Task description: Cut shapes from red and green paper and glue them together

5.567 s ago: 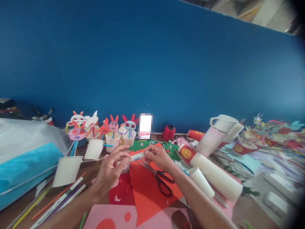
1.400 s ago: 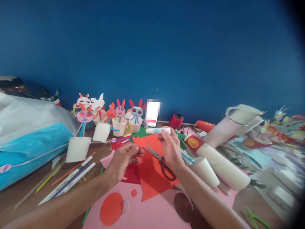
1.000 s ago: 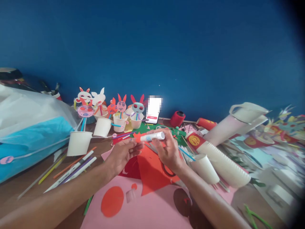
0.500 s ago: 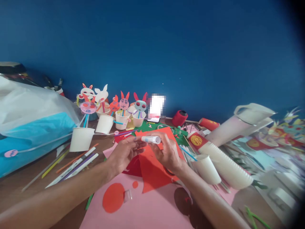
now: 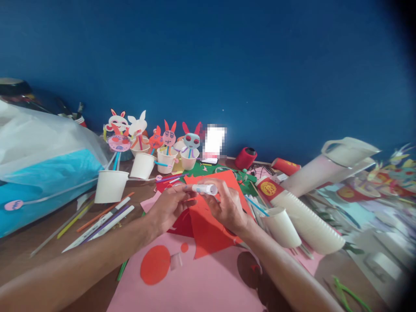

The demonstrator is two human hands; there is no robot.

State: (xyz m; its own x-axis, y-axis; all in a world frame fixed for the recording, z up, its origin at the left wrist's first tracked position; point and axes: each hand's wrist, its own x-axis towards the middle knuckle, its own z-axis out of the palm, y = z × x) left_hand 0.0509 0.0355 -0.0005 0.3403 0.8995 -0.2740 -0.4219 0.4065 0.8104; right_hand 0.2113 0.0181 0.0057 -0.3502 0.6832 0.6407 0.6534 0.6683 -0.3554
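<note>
Above the red sheet, a white glue stick lies sideways between my two hands. My right hand grips its body near the right end. The fingers of my left hand are closed at its left end, partly hiding it. On the pink sheet below rest an orange-red paper disc, a much smaller disc and a clear cap. The red sheet runs from under my hands onto the pink one.
Paper cups with rabbit-faced paper puppets stand at the back left. Straws and white sticks lie at left beside a blue-and-white bag. A cup stack, a jug and green-handled scissors are at right.
My hands stay around the glue stick, with only a slight shift of the fingers. The whole view has tilted a little.
</note>
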